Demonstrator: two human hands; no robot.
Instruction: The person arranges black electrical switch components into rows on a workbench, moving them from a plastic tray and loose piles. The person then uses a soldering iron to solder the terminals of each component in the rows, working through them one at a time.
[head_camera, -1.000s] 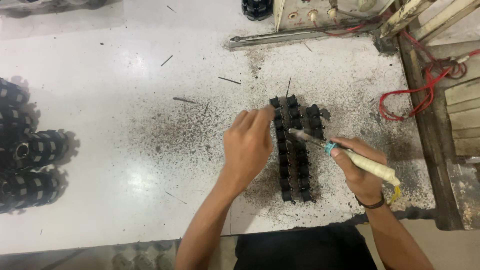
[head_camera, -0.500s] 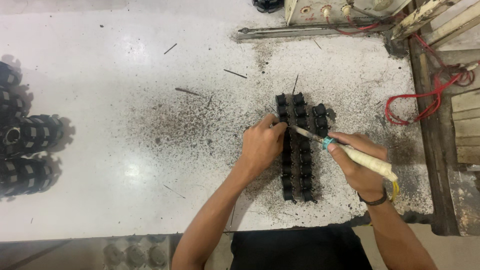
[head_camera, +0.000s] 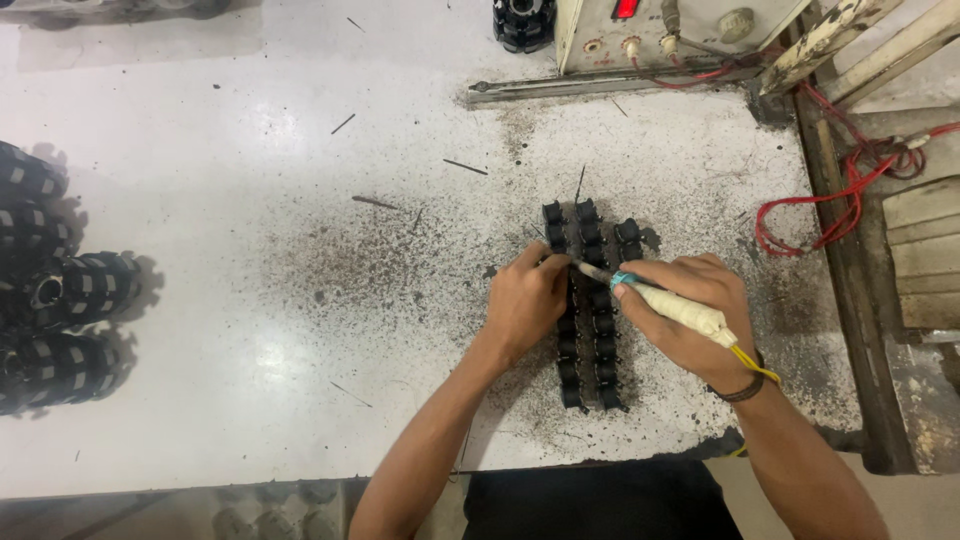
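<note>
Two long rows of small black plastic parts (head_camera: 600, 330) lie side by side on the white, soot-speckled table (head_camera: 250, 250), with a shorter third row (head_camera: 629, 238) to their right. My left hand (head_camera: 525, 300) rests on the left row, fingertips pinching at a part near the tool's tip. My right hand (head_camera: 690, 315) grips a pen-like soldering tool (head_camera: 672, 304) with a cream handle, a teal band and a yellow cord. Its metal tip points left and touches the rows just by my left fingertips.
A pale power box (head_camera: 660, 30) with knobs and red wires (head_camera: 830, 200) stands at the back right. A metal bar (head_camera: 600, 85) lies before it. Round black-and-white wound parts (head_camera: 60, 310) are stacked at the left edge. Thin dark slivers (head_camera: 465, 167) are scattered about.
My left hand has slid down from the top of the rows to their middle, and the tool tip has followed it. The camera view has shifted a little.
</note>
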